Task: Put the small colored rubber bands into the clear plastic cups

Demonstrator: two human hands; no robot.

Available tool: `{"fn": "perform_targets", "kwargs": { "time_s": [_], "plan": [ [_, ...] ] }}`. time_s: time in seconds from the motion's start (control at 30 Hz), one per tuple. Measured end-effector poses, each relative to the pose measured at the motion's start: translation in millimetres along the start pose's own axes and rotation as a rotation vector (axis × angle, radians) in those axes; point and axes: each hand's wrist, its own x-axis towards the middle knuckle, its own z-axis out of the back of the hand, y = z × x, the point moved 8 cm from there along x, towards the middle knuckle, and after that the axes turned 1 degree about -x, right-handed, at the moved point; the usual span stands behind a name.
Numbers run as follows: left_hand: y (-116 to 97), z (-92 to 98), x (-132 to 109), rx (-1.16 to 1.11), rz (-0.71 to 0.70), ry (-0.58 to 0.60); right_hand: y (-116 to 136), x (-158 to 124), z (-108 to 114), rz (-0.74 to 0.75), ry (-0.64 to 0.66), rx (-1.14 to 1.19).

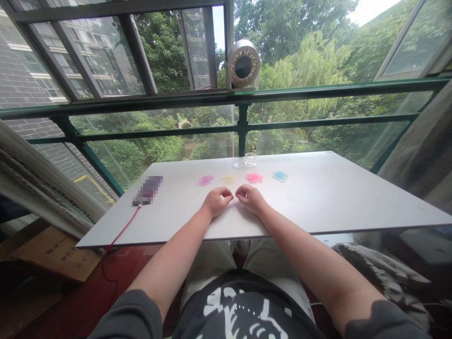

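My left hand [216, 201] and my right hand [251, 198] are close together over the white table, thumb and fingertips pinched on each. Something tiny between the fingertips is too small to make out. Below them lies a small, faint pinkish cluster [233, 206]. Beyond my hands, loose piles of fine, thin pieces form a row: a purple pile [205, 181], a pale yellow pile [229, 180], a pink-red pile [254, 178] and a blue pile [280, 176]. Their exact kind cannot be told.
A clear round container [250, 160] stands at the far edge of the white table [339, 197], beside a clear lid-like disc [238, 163]. At left, a blurred-out phone-like device [148, 189] has a red cable [123, 229] running off the edge. A green railing [318, 91] lies beyond.
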Motion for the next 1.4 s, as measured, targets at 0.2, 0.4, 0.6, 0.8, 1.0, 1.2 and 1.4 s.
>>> {"fn": "perform_targets", "kwargs": {
  "time_s": [0.2,0.4,0.6,0.8,1.0,1.2,1.4],
  "plan": [
    [-1.4,-2.1,0.3,0.0,-0.02,0.019,-1.1,-0.3,1.1,-0.018,-0.009,-0.031],
    [-2.6,-3.2,0.2,0.016,-0.018,0.047,0.4,-1.0,0.4,-0.022,0.0,-0.061],
    [-9.5,-6.8,-1.0,0.041,-0.054,0.076,1.5,-2.1,-0.2,-0.031,0.002,-0.101],
    [-13.1,-9.0,-1.2,0.048,-0.064,0.1,-5.6,-1.2,5.3,-0.081,-0.064,-0.144],
    [-6.7,-6.2,0.2,0.094,0.005,0.074,1.7,-1.7,-0.4,-0.025,0.004,-0.107],
    [-6.9,-11.4,-1.6,0.175,-0.022,0.082,7.2,-3.2,-1.8,0.009,0.034,-0.073],
    [-6.6,-10.8,-1.6,0.2,-0.044,0.063,8.8,-3.1,-1.9,0.015,0.039,-0.063]
  ]
}}
